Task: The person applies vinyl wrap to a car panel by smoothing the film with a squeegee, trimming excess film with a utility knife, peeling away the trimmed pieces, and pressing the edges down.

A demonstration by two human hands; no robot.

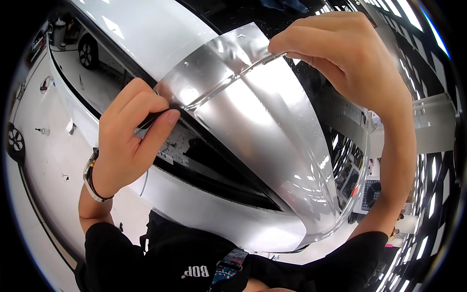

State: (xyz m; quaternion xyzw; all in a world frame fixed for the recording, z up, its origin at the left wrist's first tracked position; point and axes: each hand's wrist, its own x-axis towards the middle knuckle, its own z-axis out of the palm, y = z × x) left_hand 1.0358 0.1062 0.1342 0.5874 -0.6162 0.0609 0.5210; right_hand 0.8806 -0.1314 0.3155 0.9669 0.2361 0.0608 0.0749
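Observation:
A glossy silver film [262, 121] lies over a curved part of a car body, with water drops on it. Its far end is lifted in a creased flap [219, 63]. At the right corner of this flap, my right hand [335, 53] pinches the film edge between thumb and fingers. My left hand [134, 131], with a watch on the wrist, is closed at the left edge of the film, beside the dark window trim. Something black, partly hidden, shows between its thumb and fingers.
White car panels [146, 24] run beyond the film. Dark glass [194, 155] lies below left of it. A wheel [88, 51] and small items on the floor are at the left. A fan-like grille [371, 193] stands at the right.

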